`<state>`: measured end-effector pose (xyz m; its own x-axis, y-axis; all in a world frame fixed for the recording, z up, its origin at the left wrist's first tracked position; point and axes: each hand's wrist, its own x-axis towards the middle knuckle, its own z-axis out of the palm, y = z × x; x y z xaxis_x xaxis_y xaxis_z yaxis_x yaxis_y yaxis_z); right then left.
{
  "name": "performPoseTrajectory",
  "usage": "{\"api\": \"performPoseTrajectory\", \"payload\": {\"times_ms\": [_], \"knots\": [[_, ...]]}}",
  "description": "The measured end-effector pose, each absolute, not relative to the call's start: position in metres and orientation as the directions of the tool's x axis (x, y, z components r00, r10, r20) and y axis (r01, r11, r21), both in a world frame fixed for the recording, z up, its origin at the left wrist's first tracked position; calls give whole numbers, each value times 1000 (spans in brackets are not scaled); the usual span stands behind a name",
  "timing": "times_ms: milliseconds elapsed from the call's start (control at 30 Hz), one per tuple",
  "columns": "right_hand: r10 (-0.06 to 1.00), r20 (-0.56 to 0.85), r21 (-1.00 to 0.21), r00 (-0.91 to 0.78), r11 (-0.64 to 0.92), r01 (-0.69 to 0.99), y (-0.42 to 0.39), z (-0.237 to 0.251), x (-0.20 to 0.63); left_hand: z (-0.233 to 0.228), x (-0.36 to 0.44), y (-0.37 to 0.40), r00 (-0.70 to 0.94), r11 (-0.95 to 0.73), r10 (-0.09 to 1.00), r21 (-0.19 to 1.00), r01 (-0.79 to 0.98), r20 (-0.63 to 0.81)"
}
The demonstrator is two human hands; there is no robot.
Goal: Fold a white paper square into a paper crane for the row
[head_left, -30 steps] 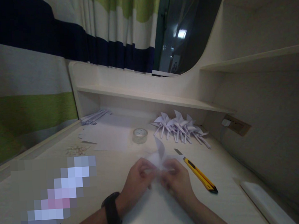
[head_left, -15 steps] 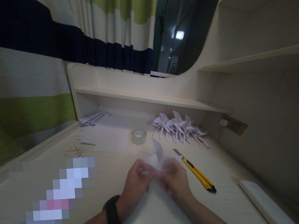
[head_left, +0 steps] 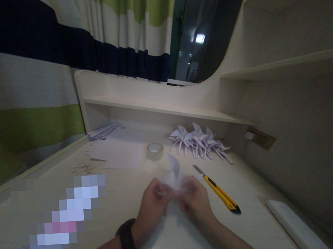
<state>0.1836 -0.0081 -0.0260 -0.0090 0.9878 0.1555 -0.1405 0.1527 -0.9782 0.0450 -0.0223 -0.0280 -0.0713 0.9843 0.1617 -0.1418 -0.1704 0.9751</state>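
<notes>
Head camera, over a pale wooden desk [head_left: 126,202]: a person's left hand [head_left: 152,206] and right hand [head_left: 196,202] meet above the desktop, fingertips pinched on a small folded white paper piece [head_left: 173,173], one pointed flap standing up between them. A row of finished white paper pinwheels [head_left: 198,141] by the rear shelf suggests several are done; this one looks half-formed. A yellow utility knife [head_left: 220,194] lies just right of the hands, a clear tape roll [head_left: 155,150] beyond.

Dim room: cream laminate desk [head_left: 125,194] with low back shelf [head_left: 160,108]; navy, white and green striped curtain [head_left: 107,34]; dark window [head_left: 202,28].
</notes>
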Motion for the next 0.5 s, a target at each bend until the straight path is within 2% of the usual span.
{"api": "performPoseTrajectory", "payload": {"times_ms": [500], "knots": [[986, 167, -971, -18, 161, -178, -10, -28, 183, -23, 42, -24, -113, -238, 965, 971, -8, 236]]}}
